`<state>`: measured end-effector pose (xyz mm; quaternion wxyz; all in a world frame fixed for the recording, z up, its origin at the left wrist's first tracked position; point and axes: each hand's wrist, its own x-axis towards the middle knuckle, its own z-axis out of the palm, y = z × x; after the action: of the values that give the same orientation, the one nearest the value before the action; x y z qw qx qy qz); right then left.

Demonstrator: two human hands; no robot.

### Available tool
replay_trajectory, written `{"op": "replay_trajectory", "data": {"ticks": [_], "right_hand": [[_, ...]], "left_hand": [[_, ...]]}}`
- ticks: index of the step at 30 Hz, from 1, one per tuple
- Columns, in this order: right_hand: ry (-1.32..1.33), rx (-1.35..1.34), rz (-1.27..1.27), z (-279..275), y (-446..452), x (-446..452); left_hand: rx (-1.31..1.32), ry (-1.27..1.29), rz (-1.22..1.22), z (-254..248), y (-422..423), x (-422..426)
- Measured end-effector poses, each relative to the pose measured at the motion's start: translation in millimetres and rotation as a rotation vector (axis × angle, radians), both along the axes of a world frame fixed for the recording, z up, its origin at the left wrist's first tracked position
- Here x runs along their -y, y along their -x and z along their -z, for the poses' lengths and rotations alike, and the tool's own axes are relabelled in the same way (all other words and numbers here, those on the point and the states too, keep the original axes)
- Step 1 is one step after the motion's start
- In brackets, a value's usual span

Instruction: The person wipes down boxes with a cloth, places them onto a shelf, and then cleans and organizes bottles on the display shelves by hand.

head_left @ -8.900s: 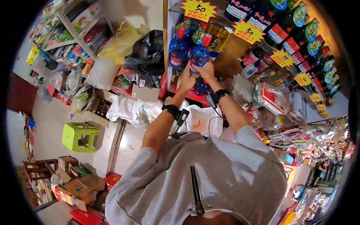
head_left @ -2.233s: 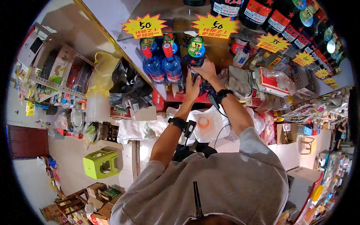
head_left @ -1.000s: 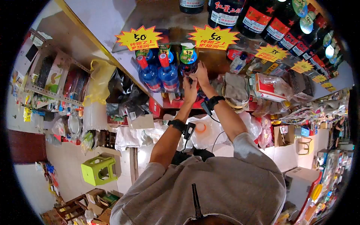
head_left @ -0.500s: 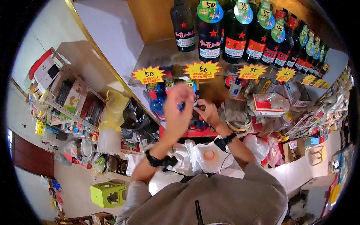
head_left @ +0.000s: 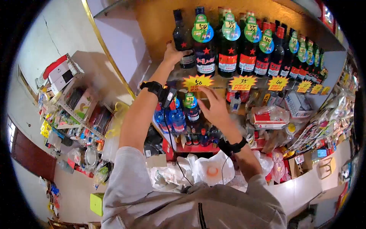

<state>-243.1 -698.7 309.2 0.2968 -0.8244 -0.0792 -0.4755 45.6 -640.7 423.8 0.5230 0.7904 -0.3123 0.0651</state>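
My left hand point(head_left: 173, 56) reaches up to the upper shelf and is wrapped round the dark liquor bottle point(head_left: 180, 34) at the left end of the row. The bottle stands upright, its label partly covered by my fingers. Close on its right is another dark bottle point(head_left: 206, 57) wearing a round green-and-blue "50" neck tag. Lower down, my right hand point(head_left: 215, 108) is open, fingers spread, just under the yellow "50" price card point(head_left: 198, 82). It holds nothing I can see. A tagged bottle point(head_left: 192, 108) stands to its left on the lower shelf.
More tagged bottles point(head_left: 248, 57) line the upper shelf to the right. Blue bottles point(head_left: 177, 118) stand on the lower shelf. Boxes point(head_left: 267, 117) and a clear bottle point(head_left: 235, 103) sit at lower right. White plastic bags point(head_left: 211, 168) lie before my body. A cable hangs from my left wrist.
My hands were together before the lower shelf and have parted. The left has risen onto the leftmost upper bottle; the right has opened and shifted slightly right. The view has also moved.
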Motion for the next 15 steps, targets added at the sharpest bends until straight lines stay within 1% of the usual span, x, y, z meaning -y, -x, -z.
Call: {"op": "replay_trajectory", "data": {"ticks": [1, 2, 4, 5, 9, 11, 12, 14, 15], "right_hand": [[-0.021, -0.017, -0.003, 5.2, -1.8, 1.8], [-0.014, -0.006, 0.005, 3.3, 0.9, 2.2], [0.014, -0.012, -0.033, -0.5, 5.1, 1.8], [0.010, -0.030, -0.041, -0.3, 4.4, 2.3], [0.003, -0.032, -0.044, -0.4, 2.1, 2.4], [0.020, -0.025, -0.028, 0.7, 3.3, 1.7], [0.023, -0.028, -0.014, 1.9, 2.4, 1.6], [0.021, -0.005, -0.023, 3.3, 2.3, 1.5], [-0.011, -0.029, -0.035, 2.6, 3.9, 1.1]], "left_hand": [[-0.004, 0.054, 0.040, 7.2, -19.9, 7.9], [0.008, 0.061, 0.049, 5.7, -21.1, 11.7], [0.223, 0.062, -0.022, 10.2, -31.5, 18.8], [0.198, 0.088, -0.023, 13.4, -43.8, 24.7], [0.168, 0.061, -0.046, 1.2, -26.4, 17.4], [0.161, -0.053, -0.199, -13.4, 0.5, 13.1], [0.170, -0.042, -0.197, -21.0, 14.4, 9.3], [0.084, -0.089, -0.207, -30.7, 35.8, 4.9], [0.072, -0.046, -0.052, -16.4, -1.5, 10.4]]}}
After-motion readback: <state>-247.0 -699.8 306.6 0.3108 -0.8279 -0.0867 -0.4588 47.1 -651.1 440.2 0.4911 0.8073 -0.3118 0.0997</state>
